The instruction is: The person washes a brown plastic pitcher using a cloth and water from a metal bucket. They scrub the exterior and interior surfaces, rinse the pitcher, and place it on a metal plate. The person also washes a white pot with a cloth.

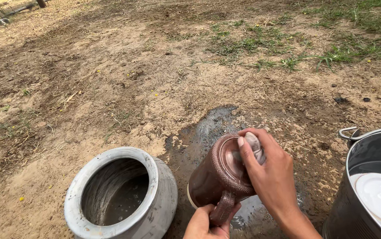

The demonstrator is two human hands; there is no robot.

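A bare dirt ground held a steel pot at right and a round metal vessel at left. Between them, over a wet patch, a brown jug lay tilted, the left hand gripping its handle, the right hand pressing a cloth into its mouth.

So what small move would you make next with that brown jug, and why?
Probably turn the brown jug a little with the left hand, which grips its handle, so the right hand can rub its grey scrubbing pad over a fresh patch. The pad sits on only one edge of the jug's upturned base, and the wet ground beneath suggests washing is under way.
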